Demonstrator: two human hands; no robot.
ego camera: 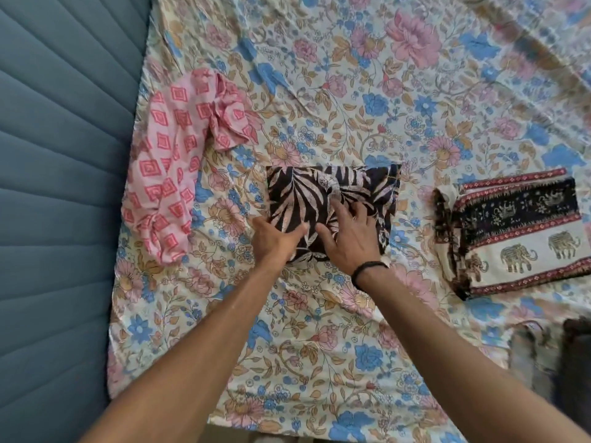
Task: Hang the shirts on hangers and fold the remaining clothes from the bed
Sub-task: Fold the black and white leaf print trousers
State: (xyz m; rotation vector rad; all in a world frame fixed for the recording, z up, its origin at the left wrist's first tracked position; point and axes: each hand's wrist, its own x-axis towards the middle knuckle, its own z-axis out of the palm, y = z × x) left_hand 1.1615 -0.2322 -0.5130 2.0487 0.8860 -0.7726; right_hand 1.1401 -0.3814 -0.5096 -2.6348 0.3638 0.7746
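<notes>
Under both hands, mid-bed, lies the leaf-print cloth [329, 206], black with pale leaves, folded to a rough rectangle and flat on the floral sheet [367, 100]. Left hand [275, 239] sits at its near-left corner, thumb on top of the fabric, fingers out of sight at or under the edge; looks like a pinch on that corner, but can't tell for sure. Right hand [348, 238] lies flat on top of the cloth, fingers spread and straight, pressing down on the near-right part; nothing gripped. The two hands are just beside each other, thumbs nearly meeting. Black band [367, 269] on the right wrist.

Left of the left hand, well apart: pink garment [172, 167] with a red diamond pattern, unfolded, bunched, lying lengthwise near the bed edge. Right of the right hand, apart from the leaf cloth: elephant-print cloth [518, 231], folded flat, dark band and cream band with red borders.

Far left beyond the pink garment: blue quilted surface [60, 187] alongside the sheet. Near right, past the right forearm: dark blurred shape [572, 353], can't tell what.
</notes>
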